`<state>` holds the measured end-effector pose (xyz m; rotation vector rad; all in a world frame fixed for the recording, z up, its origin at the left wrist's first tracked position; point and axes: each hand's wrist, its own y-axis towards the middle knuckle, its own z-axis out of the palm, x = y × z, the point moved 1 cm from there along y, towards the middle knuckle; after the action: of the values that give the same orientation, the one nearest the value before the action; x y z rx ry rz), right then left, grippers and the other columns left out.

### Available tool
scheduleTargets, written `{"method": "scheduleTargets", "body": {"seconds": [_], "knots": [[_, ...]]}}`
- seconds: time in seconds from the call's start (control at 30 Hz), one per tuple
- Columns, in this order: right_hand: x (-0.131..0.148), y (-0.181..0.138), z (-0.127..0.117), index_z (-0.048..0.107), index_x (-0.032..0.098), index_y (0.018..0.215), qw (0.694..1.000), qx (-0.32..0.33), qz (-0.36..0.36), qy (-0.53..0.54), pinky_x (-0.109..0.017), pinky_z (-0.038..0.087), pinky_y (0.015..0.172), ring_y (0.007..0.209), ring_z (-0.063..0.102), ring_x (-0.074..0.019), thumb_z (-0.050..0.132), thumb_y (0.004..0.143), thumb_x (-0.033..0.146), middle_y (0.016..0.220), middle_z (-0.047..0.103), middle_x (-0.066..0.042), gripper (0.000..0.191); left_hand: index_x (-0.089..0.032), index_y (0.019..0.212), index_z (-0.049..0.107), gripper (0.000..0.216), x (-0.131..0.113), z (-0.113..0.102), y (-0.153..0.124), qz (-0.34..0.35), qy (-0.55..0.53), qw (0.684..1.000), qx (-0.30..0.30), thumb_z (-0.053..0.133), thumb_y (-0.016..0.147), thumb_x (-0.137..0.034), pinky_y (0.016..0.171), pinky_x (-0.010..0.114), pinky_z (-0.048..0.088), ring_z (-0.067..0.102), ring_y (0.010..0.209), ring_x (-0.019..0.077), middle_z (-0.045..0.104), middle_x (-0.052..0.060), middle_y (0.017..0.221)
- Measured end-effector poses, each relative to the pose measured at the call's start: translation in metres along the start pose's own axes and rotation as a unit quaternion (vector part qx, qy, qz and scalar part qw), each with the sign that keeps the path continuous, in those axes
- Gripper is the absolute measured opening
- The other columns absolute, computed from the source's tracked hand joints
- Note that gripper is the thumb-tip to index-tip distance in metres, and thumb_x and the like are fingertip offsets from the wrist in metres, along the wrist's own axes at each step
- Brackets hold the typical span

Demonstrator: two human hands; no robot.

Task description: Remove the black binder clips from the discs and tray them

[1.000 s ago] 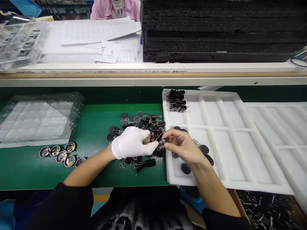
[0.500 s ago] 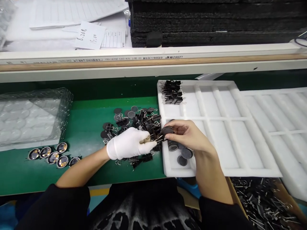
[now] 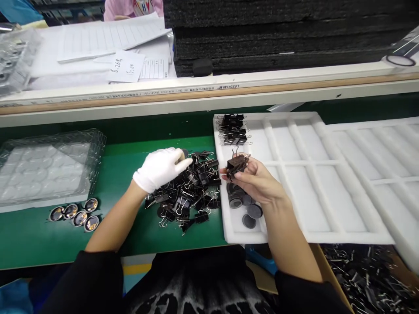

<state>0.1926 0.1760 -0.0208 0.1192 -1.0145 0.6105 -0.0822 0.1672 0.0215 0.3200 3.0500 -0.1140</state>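
Observation:
My right hand (image 3: 260,179) is bare. Its fingers are closed around a black binder clip (image 3: 236,165) with wire handles, above the left side of a white foam tray (image 3: 296,162); whether more than one clip is in it I cannot make out. In a white glove, my left hand (image 3: 163,169) reaches over the far left of a heap of binder clips (image 3: 191,187). Its fingers are curled down, with the tips partly hidden, beside a dark grey disc (image 3: 185,152). More discs (image 3: 254,211) lie in the tray's near-left compartment, below my right hand.
Binder clips (image 3: 233,129) stand lined up in the tray's far-left compartment. Clear plastic trays (image 3: 49,165) and several round, shiny parts (image 3: 79,218) lie at left. A second foam tray (image 3: 376,161) and a box of clips (image 3: 369,274) are at right. A ledge (image 3: 196,98) runs behind.
My left hand has moved away from my right, leftward and farther back over the heap. My right hand has turned and lifted slightly, showing the clip. The camera view has shifted.

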Motion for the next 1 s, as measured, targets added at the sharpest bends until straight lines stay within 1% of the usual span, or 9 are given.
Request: {"method": "scheduleTargets", "body": {"seconds": [0.1,0.2,0.37,0.47,0.53,0.63,0.73,0.83,1.0], "knots": [[-0.005,0.002,0.002,0.072,0.025,0.105,1.0,0.009,-0.001,0.004,-0.028,0.058,0.08,0.082,0.07,-0.013,0.091,0.072,0.029,0.085,0.073,0.002,0.038,-0.024,0.11,0.074,0.038,0.009,0.015,0.014,0.114,0.008,0.989,0.092,0.054,0.097,-0.054,0.071,0.031,0.045,0.067,0.08,0.0225,0.072,0.005,0.091],[-0.008,0.002,0.003,0.073,0.025,0.103,1.0,0.025,0.005,0.013,-0.024,0.057,0.072,0.076,0.068,-0.0105,0.091,0.072,0.029,0.088,0.073,0.002,0.035,-0.026,0.099,0.078,0.028,0.02,0.022,0.022,0.206,-0.049,0.969,0.127,0.055,0.099,-0.043,0.074,0.028,0.045,0.067,0.08,0.0181,0.073,0.002,0.088],[-0.009,0.0,0.003,0.072,0.023,0.099,0.998,0.051,0.021,-0.004,-0.025,0.06,0.078,0.085,0.073,-0.0135,0.094,0.067,0.026,0.088,0.075,0.0,0.039,-0.027,0.093,0.079,0.03,0.038,0.008,0.017,0.263,-0.103,0.959,-0.024,0.057,0.1,-0.046,0.075,0.028,0.047,0.068,0.076,0.0147,0.076,0.001,0.086],[-0.01,-0.001,0.01,0.075,0.022,0.102,0.996,0.061,0.008,-0.065,-0.024,0.061,0.071,0.081,0.073,-0.0131,0.092,0.069,0.028,0.105,0.076,-0.004,0.038,-0.023,0.085,0.078,0.026,0.025,-0.004,0.001,0.169,-0.164,0.956,-0.176,0.064,0.095,-0.043,0.074,0.028,0.051,0.07,0.075,0.0148,0.078,0.002,0.084],[-0.013,-0.002,0.019,0.076,0.024,0.104,0.991,0.068,-0.015,-0.114,-0.024,0.059,0.062,0.08,0.071,-0.0123,0.089,0.072,0.029,0.129,0.071,-0.007,0.035,-0.02,0.085,0.074,0.023,0.006,-0.008,-0.012,0.077,-0.247,0.94,-0.221,0.063,0.095,-0.037,0.067,0.025,0.052,0.069,0.068,0.013,0.077,0.001,0.078],[-0.019,-0.004,0.032,0.077,0.024,0.102,0.985,0.085,-0.037,-0.147,-0.025,0.06,0.065,0.094,0.072,-0.017,0.089,0.072,0.029,0.14,0.064,-0.008,0.032,-0.019,0.089,0.069,0.022,-0.024,-0.007,-0.027,-0.001,-0.339,0.926,-0.166,0.058,0.098,-0.035,0.055,0.022,0.048,0.062,0.053,0.0096,0.073,-0.002,0.069],[-0.023,-0.006,0.034,0.078,0.022,0.101,0.982,0.063,-0.032,-0.176,-0.027,0.061,0.068,0.1,0.071,-0.0208,0.091,0.069,0.031,0.123,0.072,-0.009,0.036,-0.02,0.085,0.067,0.03,-0.037,-0.007,-0.033,0.06,-0.271,0.955,-0.102,0.045,0.1,-0.033,0.056,0.024,0.044,0.06,0.052,0.0108,0.068,-0.002,0.063],[-0.022,-0.008,0.029,0.078,0.022,0.103,0.972,0.081,-0.025,-0.217,-0.027,0.06,0.065,0.091,0.071,-0.0195,0.091,0.069,0.035,0.115,0.074,-0.008,0.038,-0.021,0.066,0.06,0.036,-0.036,-0.005,-0.036,0.145,-0.124,0.979,-0.076,0.052,0.092,-0.045,0.05,0.028,0.031,0.053,0.045,0.0136,0.056,-0.002,0.049],[-0.019,-0.009,0.02,0.078,0.02,0.096,0.958,0.113,-0.038,-0.259,-0.029,0.059,0.067,0.088,0.07,-0.0192,0.089,0.071,0.036,0.11,0.075,-0.008,0.032,-0.021,0.058,0.049,0.054,-0.038,-0.002,-0.042,0.141,-0.053,0.988,-0.035,0.063,0.079,-0.069,0.049,0.028,0.023,0.052,0.043,0.015,0.053,-0.001,0.045]]}}
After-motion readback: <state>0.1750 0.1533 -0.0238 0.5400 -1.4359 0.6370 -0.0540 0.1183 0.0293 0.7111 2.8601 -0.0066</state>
